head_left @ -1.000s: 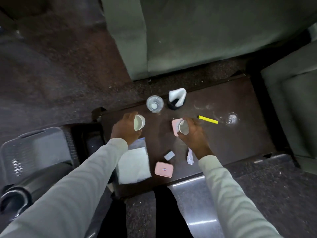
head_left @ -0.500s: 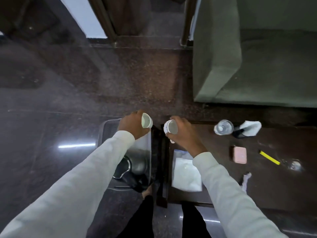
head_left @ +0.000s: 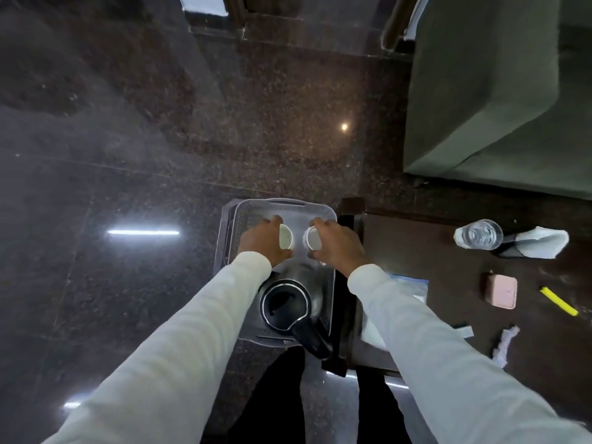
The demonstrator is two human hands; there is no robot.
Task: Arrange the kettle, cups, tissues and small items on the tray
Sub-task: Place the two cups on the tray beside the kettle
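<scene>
A grey plastic tray (head_left: 285,205) sits on the dark floor left of a low dark table (head_left: 423,251). A black kettle (head_left: 286,307) stands in the tray's near half. My left hand (head_left: 261,241) grips a small white cup (head_left: 286,237) over the tray's far half. My right hand (head_left: 338,245) grips a second white cup (head_left: 313,237) beside it. On the table lie a tissue pack (head_left: 413,288), partly hidden by my right sleeve, a pink case (head_left: 501,290), a yellow pen (head_left: 559,301) and a crumpled white scrap (head_left: 506,342).
A clear glass (head_left: 480,233) and a dark holder with a white napkin (head_left: 538,241) stand at the table's far side. A green sofa (head_left: 499,91) rises beyond the table. Polished dark floor spreads to the left. My dark-trousered legs (head_left: 272,395) are below.
Both hands carried the two cups left from the table to over the tray's far half. The view swung left with them.
</scene>
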